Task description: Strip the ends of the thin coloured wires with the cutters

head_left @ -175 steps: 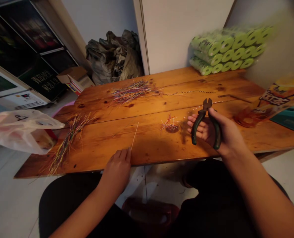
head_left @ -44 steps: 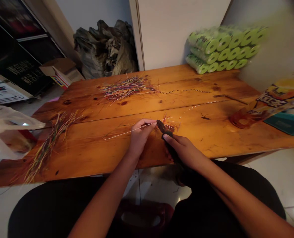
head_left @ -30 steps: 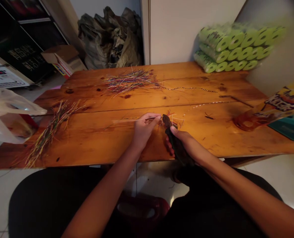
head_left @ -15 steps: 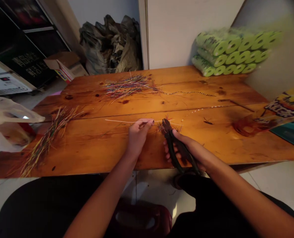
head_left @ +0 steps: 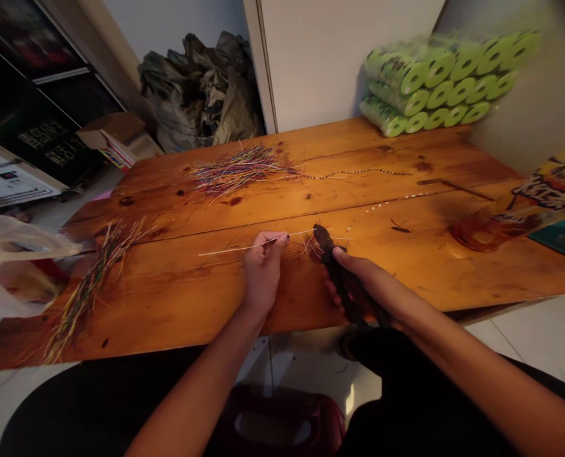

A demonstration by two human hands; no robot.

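Observation:
My left hand (head_left: 265, 266) pinches a thin white wire (head_left: 225, 251) between thumb and fingers. One end of it sticks out to the left; the other reaches right to the jaws of dark pliers (head_left: 324, 240). My right hand (head_left: 361, 279) is wrapped round the pliers' handles, which look squeezed together. Around the jaws lie short coloured wire scraps (head_left: 310, 245) on the wooden table. A bundle of coloured wires (head_left: 89, 279) lies to the left, and a larger wire pile (head_left: 239, 168) is farther back. Whether the jaws have cut through the wire I cannot tell.
A tilted drink bottle (head_left: 515, 209) stands at the right beside a teal object (head_left: 561, 238). Stacked green-wrapped rolls (head_left: 430, 89) sit at the back right. A white plastic bag (head_left: 13, 273) is at the left. A thin brown rod (head_left: 468, 190) lies near the bottle.
The pliers' handles have come together in my right hand. The wire in my left hand now slants, its left end lower. The whole view has shifted and tilted slightly.

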